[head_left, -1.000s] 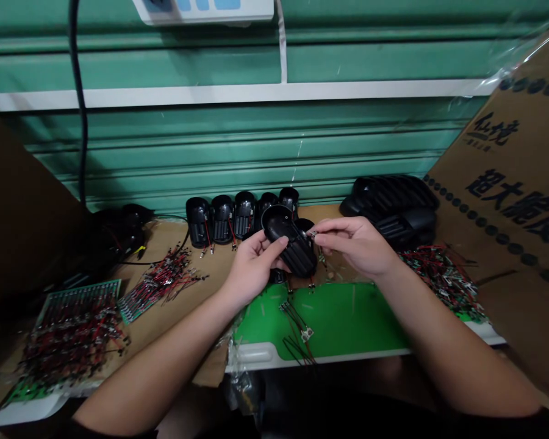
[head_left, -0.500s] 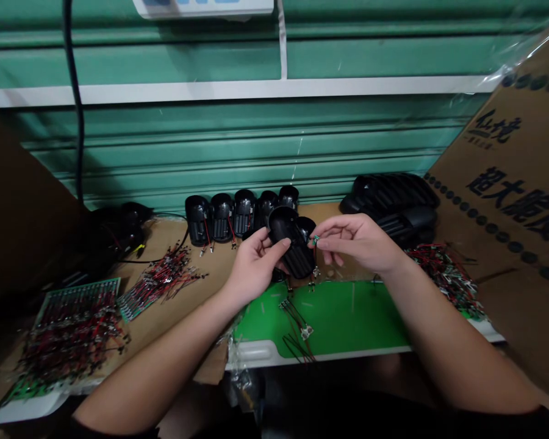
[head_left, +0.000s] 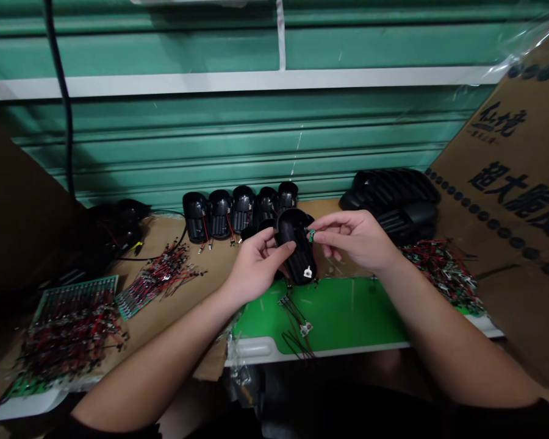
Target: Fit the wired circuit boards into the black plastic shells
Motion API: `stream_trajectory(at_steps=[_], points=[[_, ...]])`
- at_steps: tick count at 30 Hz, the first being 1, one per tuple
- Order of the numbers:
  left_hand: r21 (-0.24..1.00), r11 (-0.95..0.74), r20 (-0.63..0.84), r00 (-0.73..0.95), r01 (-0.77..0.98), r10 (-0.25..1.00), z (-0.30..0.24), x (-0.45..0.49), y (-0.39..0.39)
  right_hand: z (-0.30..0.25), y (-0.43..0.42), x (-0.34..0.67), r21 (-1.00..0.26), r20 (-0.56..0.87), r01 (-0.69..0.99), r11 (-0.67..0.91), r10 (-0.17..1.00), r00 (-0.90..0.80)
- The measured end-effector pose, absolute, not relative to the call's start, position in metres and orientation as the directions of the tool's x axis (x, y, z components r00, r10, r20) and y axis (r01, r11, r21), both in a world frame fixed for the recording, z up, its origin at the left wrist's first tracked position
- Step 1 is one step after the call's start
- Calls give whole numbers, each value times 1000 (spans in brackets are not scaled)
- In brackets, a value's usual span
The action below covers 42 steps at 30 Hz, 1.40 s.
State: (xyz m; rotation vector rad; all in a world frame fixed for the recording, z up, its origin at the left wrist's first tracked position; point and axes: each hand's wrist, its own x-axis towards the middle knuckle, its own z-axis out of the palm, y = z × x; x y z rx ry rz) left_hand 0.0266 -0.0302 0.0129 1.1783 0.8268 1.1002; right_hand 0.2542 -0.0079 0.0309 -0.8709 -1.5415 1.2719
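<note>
My left hand (head_left: 260, 259) is closed around the side of a black plastic housing (head_left: 293, 244), thumb on its front, tilted above the green board (head_left: 348, 311). At the housing's right edge my right hand (head_left: 350, 239) pinches a small green circuit board (head_left: 312, 235) between thumb and forefinger. Against the housing's lower end hangs a small white part (head_left: 308, 272), seemingly wired to that circuit board. Below, a few loose wired pieces (head_left: 297, 323) lie on the green board. Behind, several similar black housings (head_left: 244, 210) stand in a row, with red wires hanging out.
Circuit panels with red and black wires (head_left: 73, 329) lie at the left, beside a smaller wired bundle (head_left: 160, 277). At the right are stacked black shells (head_left: 393, 204), a heap of wired parts (head_left: 441, 274) and a tall cardboard box (head_left: 512, 244). A green shutter (head_left: 210, 140) stands behind.
The housing has shifted slightly right and down in view. The white part now lies over its lower front, instead of dangling at its right side. Both hands keep their grip.
</note>
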Motion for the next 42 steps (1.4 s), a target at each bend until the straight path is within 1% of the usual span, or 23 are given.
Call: stream_trajectory(at_steps=[4, 9, 12, 16, 19, 21, 23, 32, 36, 38, 40, 42], points=[[975, 16, 50, 292, -220, 955, 12, 26, -31, 26, -7, 249, -974, 223, -25, 224, 941, -256], [975, 18, 49, 291, -222, 955, 12, 27, -32, 22, -8, 247, -962, 271, -59, 265, 923, -272], [974, 31, 38, 297, -223, 954, 12, 27, -33, 21, -8, 246, -952, 303, -53, 300, 912, -277], [972, 49, 25, 314, -228, 949, 12, 28, -34, 20, -8, 244, -917, 388, -16, 398, 885, -259], [974, 54, 17, 312, -219, 950, 11, 28, -34, 19, -8, 242, -864, 475, 58, 500, 849, -232], [978, 52, 13, 310, -202, 951, 10, 28, -34, 18, -8, 242, -840, 502, 107, 532, 836, -222], [981, 48, 13, 312, -189, 950, 9, 27, -33, 17, -9, 242, -834, 506, 117, 539, 832, -226], [981, 34, 29, 315, -192, 949, 7, 28, -34, 16, -9, 241, -845, 496, 109, 524, 843, -210], [979, 39, 27, 317, -201, 948, 7, 28, -35, 15, -10, 239, -869, 462, 93, 486, 864, -200], [978, 28, 40, 316, -206, 948, 7, 28, -35, 13, -10, 239, -906, 399, 72, 418, 897, -188], [980, 7, 57, 309, -201, 949, 8, 27, -35, 11, -9, 239, -953, 284, 45, 299, 937, -206], [982, -5, 64, 307, -189, 949, 8, 27, -34, 11, -8, 240, -983, 165, 33, 180, 951, -263]])
